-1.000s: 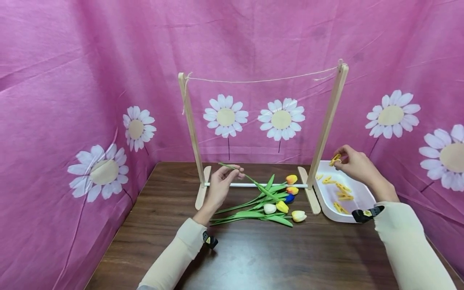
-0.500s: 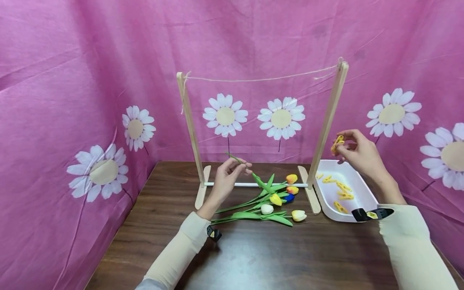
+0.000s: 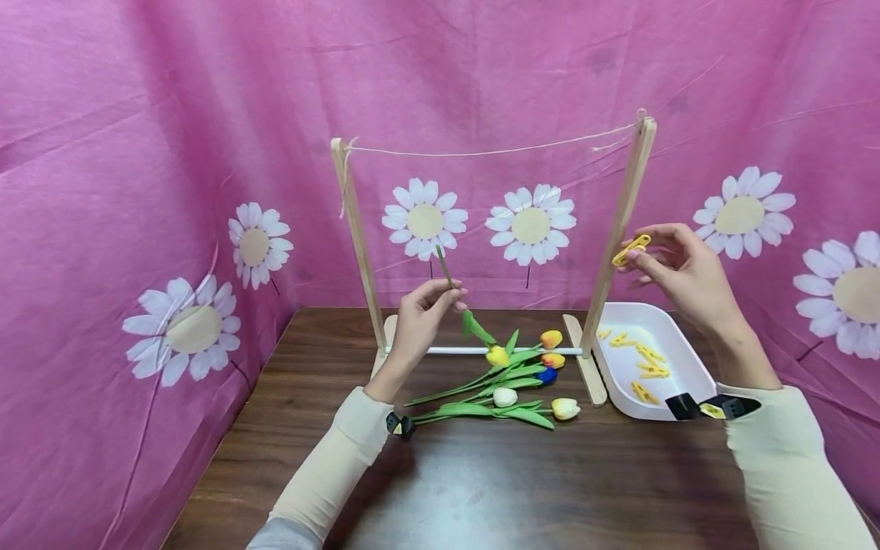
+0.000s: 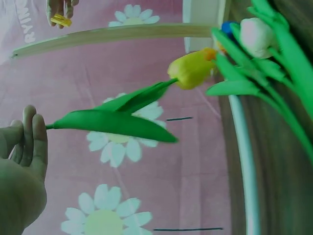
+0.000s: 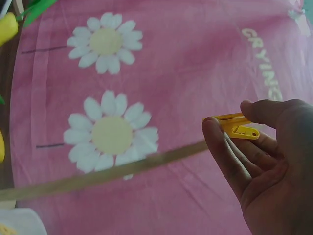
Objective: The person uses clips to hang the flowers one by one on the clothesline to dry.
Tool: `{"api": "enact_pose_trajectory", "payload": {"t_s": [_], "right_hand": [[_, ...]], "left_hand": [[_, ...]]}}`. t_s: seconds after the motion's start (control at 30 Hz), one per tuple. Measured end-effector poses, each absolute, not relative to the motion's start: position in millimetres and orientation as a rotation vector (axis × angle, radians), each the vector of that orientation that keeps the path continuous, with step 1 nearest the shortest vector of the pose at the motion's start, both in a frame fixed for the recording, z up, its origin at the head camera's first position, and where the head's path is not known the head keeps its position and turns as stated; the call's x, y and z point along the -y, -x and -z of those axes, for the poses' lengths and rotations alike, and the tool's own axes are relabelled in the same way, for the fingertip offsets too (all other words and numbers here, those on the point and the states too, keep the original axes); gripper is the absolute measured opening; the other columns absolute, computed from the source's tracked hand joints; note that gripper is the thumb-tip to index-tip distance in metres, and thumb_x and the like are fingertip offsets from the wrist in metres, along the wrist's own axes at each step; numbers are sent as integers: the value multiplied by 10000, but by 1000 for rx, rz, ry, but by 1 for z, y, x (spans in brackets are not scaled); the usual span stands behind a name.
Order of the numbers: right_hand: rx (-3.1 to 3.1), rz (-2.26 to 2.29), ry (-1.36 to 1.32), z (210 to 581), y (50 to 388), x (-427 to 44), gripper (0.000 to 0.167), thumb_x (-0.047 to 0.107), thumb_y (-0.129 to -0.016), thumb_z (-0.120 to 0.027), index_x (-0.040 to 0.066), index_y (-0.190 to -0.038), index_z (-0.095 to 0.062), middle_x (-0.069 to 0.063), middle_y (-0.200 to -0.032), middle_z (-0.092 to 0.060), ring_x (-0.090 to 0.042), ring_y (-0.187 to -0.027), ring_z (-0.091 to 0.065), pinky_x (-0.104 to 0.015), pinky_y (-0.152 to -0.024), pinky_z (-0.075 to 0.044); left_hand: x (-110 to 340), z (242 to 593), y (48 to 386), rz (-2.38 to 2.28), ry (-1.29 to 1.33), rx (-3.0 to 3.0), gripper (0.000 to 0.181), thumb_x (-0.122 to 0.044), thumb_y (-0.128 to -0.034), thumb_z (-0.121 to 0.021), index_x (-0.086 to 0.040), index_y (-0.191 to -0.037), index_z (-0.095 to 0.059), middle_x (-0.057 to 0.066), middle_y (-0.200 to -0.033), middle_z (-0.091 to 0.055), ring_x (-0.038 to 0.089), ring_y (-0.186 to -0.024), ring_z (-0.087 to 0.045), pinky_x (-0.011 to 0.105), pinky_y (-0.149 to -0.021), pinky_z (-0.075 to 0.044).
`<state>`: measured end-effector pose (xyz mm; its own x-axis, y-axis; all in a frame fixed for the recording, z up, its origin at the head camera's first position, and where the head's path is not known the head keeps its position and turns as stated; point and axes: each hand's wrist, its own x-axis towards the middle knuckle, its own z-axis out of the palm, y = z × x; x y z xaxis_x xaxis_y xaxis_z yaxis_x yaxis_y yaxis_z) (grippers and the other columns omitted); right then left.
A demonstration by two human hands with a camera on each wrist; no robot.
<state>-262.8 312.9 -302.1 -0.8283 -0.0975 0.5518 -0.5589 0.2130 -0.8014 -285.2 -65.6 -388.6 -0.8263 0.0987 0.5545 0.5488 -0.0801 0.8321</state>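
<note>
My left hand (image 3: 421, 319) pinches the green stem of a yellow tulip (image 3: 497, 356), which hangs head down with the stem end pointing up. In the left wrist view the yellow tulip (image 4: 193, 68) shows two long leaves below my fingers. A yellow clothespin (image 3: 631, 250) is pinched in my right hand (image 3: 690, 279), beside the right post and above the white tray. The right wrist view shows the clothespin (image 5: 234, 125) between thumb and fingertips. Across the wooden frame's two posts runs a thin string (image 3: 481, 154), with nothing clipped on it.
On the table (image 3: 481, 481) lie several tulips, among them a white tulip (image 3: 505, 397) and a blue tulip (image 3: 547, 375). Right of the frame's post (image 3: 622, 221) stands a white tray (image 3: 687, 367) with several yellow clothespins (image 3: 649, 370). A white rod (image 3: 443, 351) joins the frame's feet.
My left hand has risen, lifting the yellow tulip off the other flowers, and its stem has turned more upright. My right hand has raised the clothespin up from the tray.
</note>
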Motion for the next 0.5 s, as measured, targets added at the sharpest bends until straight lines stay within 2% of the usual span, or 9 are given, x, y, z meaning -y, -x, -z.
{"api": "enact_pose_trajectory", "payload": {"t_s": [0.13, 0.27, 0.37, 0.5], "right_hand": [[2212, -1458, -553, 292, 259, -300, 293, -5, -1016, -685, -30, -1305, -646, 120, -1030, -794, -29, -795, -770, -224, -649, -628], [2237, -1402, -537, 282, 258, -285, 317, 12, -1004, -713, 42, -1319, -693, 145, -980, -777, -36, -741, -753, -184, -662, -616], [2232, -1388, -543, 274, 260, -273, 336, 6, -993, -726, 75, -1322, -706, 161, -949, -759, -50, -696, -746, -178, -672, -616], [2247, -1360, -565, 263, 265, -253, 363, 51, -1008, -724, 26, -1366, -672, 179, -963, -732, -24, -706, -751, -191, -672, -624]], "left_hand": [[70, 375, 288, 1930, 706, 1831, 222, -23, -1037, -658, 131, -1188, -711, 330, -1076, -760, 76, -801, -721, 219, -793, -624], [75, 363, 291, 1870, 673, 1800, 214, -11, -1013, -690, 129, -1170, -726, 323, -1057, -765, 69, -800, -686, 165, -722, -556], [78, 353, 294, 1849, 653, 1765, 207, -2, -998, -707, 120, -1162, -739, 322, -1052, -765, 51, -833, -709, 169, -733, -549], [82, 341, 299, 1870, 646, 1689, 197, 24, -994, -703, 136, -1153, -737, 333, -1030, -763, 42, -878, -755, 209, -808, -614]]}}
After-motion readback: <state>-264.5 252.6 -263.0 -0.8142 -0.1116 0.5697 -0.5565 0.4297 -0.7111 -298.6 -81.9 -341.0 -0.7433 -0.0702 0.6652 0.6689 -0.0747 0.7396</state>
